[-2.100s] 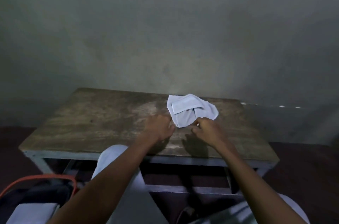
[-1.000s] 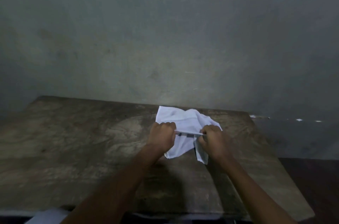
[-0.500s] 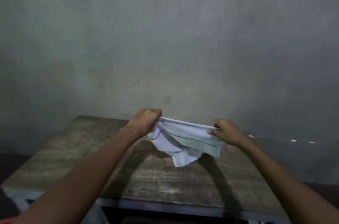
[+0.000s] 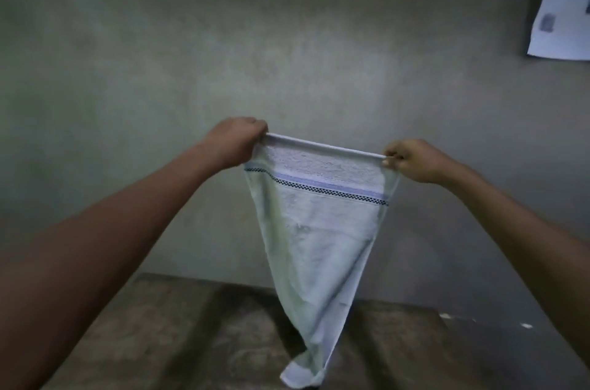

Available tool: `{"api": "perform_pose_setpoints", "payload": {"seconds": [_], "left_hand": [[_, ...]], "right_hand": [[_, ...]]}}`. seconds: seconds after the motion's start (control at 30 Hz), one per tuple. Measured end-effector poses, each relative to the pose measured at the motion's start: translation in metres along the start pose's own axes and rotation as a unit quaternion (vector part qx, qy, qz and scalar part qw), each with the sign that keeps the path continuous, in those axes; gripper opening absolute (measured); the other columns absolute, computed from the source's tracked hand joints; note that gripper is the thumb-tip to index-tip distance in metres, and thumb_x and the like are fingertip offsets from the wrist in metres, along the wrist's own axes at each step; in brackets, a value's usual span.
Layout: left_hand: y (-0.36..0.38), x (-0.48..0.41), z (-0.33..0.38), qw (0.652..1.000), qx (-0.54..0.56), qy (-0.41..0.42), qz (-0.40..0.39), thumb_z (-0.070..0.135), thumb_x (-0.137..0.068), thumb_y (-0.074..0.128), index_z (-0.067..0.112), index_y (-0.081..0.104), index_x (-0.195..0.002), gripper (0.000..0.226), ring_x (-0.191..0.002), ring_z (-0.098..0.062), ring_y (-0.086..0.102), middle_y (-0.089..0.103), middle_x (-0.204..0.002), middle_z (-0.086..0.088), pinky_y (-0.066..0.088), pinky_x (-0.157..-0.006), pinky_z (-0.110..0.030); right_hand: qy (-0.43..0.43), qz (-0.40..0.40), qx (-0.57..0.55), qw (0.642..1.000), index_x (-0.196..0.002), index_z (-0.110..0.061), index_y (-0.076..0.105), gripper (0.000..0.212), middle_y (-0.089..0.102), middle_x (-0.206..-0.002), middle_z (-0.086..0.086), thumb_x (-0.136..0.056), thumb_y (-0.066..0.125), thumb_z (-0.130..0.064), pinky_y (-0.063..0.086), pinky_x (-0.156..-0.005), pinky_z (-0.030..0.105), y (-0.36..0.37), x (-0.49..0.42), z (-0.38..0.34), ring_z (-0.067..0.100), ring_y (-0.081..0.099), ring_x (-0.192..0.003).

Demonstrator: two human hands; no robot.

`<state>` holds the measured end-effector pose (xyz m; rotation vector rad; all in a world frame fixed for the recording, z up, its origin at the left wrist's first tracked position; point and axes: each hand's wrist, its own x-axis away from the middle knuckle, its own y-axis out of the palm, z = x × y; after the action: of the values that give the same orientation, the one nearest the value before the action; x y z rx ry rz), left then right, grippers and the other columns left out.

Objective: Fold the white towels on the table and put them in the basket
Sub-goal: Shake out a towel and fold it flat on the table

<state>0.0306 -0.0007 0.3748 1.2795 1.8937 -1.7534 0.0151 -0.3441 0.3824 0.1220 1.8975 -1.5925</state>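
— The worktop [image 4: 191, 341]?
— Wooden, at 6 o'clock.
— The white towel [image 4: 319, 230]?
— Hanging above it, top hem taut, its tail drooping toward 6 o'clock.
— The hands?
— Left hand [image 4: 236, 142] grips its 10 o'clock corner; right hand [image 4: 412, 160] pinches the 2 o'clock one.

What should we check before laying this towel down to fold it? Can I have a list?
1. Left hand grips one top corner of the towel: ok.
2. Right hand pinches the other top corner: ok.
3. Top edge pulled straight between them: ok.
4. Lower part hangs flat: not ok, it bunches to a twisted tip.
5. Table lies below the towel: ok.
6. Basket close by: cannot tell, it is out of view.
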Motion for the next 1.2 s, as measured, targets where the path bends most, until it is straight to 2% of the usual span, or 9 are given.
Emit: {"api": "perform_pose_setpoints", "payload": {"seconds": [0.13,0.3,0.63,0.77,0.87,0.97,1.07,1.13,1.2], "left_hand": [[-0.028,-0.013,-0.007,0.999,-0.023,-0.034,0.012,0.003,-0.081,0.054,0.009,0.058,-0.103,0.024,-0.092,-0.037,0.060,0.064,-0.103,-0.019,0.045,-0.071,-0.039],[-0.048,-0.016,-0.016,0.991,0.022,-0.100,0.086,-0.001,-0.078,0.054,0.002,0.058,-0.103,0.026,-0.092,-0.041,0.058,0.062,-0.100,-0.025,0.046,-0.073,-0.043],[-0.067,-0.024,-0.027,0.989,0.074,-0.065,0.106,0.006,-0.086,0.061,-0.001,0.067,-0.095,0.013,-0.088,-0.035,0.062,0.068,-0.091,-0.022,0.042,-0.069,-0.033],[-0.065,-0.018,-0.030,0.996,0.052,-0.044,0.055,-0.007,-0.080,0.056,-0.003,0.066,-0.096,0.019,-0.088,-0.036,0.062,0.068,-0.094,-0.023,0.038,-0.069,-0.029],[-0.061,-0.009,-0.027,0.997,0.057,-0.041,0.025,-0.009,-0.078,0.055,-0.004,0.067,-0.094,0.021,-0.087,-0.035,0.062,0.068,-0.093,-0.023,0.032,-0.066,-0.026],[-0.066,-0.007,-0.031,0.990,0.131,-0.061,0.007,-0.005,-0.079,0.062,-0.001,0.070,-0.092,0.016,-0.082,-0.031,0.063,0.069,-0.087,-0.019,0.037,-0.064,-0.025],[-0.087,-0.006,-0.039,0.894,0.419,-0.119,-0.102,0.003,-0.082,0.066,0.001,0.068,-0.090,0.008,-0.077,-0.018,0.062,0.068,-0.085,-0.012,0.050,-0.063,-0.015],[-0.098,-0.007,-0.049,0.820,0.538,-0.139,-0.136,0.021,-0.069,0.079,0.002,0.070,-0.088,0.028,-0.077,-0.016,0.065,0.071,-0.084,-0.008,0.053,-0.065,-0.014],[-0.100,-0.011,-0.059,0.796,0.570,-0.140,-0.147,0.040,-0.041,0.092,0.004,0.073,-0.082,0.058,-0.075,-0.011,0.068,0.073,-0.082,-0.005,0.054,-0.065,-0.016]], "right_hand": [[-0.005,0.082,0.017,0.997,-0.083,-0.005,0.063,0.012,0.061,-0.075,0.016,-0.090,0.059,-0.013,0.038,-0.061,0.034,-0.025,-0.014,0.000,0.031,0.056,-0.071],[-0.009,0.177,0.022,0.984,-0.094,-0.018,0.062,0.008,0.060,-0.078,0.004,-0.092,0.055,-0.017,0.049,-0.066,0.037,-0.048,-0.013,-0.008,0.026,0.055,-0.071],[0.009,0.141,0.004,0.990,-0.072,-0.025,0.053,0.024,0.060,-0.066,-0.002,-0.089,0.055,-0.008,0.053,-0.069,0.036,-0.089,-0.021,-0.010,0.026,0.064,-0.069],[0.011,-0.118,0.021,0.993,-0.078,-0.014,0.054,0.016,0.066,-0.073,0.002,-0.093,0.053,-0.008,0.046,-0.069,0.028,-0.082,-0.010,-0.018,0.020,0.070,-0.073],[0.000,-0.010,-0.003,1.000,-0.078,-0.017,0.055,0.018,0.065,-0.074,0.002,-0.095,0.052,-0.009,0.048,-0.065,0.028,-0.077,-0.005,-0.016,0.018,0.069,-0.070],[0.015,-0.088,-0.087,0.992,-0.081,-0.012,0.058,0.014,0.068,-0.079,0.005,-0.094,0.054,-0.010,0.046,-0.067,0.027,-0.084,0.003,-0.011,0.018,0.070,-0.074],[0.045,-0.149,-0.186,0.970,-0.087,-0.008,0.061,0.008,0.069,-0.084,0.007,-0.093,0.056,-0.009,0.048,-0.078,0.031,-0.094,0.006,-0.003,0.016,0.068,-0.079],[0.056,-0.145,-0.249,0.956,-0.087,-0.006,0.061,0.006,0.066,-0.081,0.008,-0.091,0.057,-0.007,0.048,-0.079,0.031,-0.103,0.002,0.003,0.015,0.065,-0.075],[0.061,-0.138,-0.294,0.944,-0.085,-0.006,0.060,0.005,0.062,-0.078,0.008,-0.089,0.058,-0.007,0.047,-0.078,0.030,-0.110,-0.003,0.005,0.014,0.060,-0.072]]}}
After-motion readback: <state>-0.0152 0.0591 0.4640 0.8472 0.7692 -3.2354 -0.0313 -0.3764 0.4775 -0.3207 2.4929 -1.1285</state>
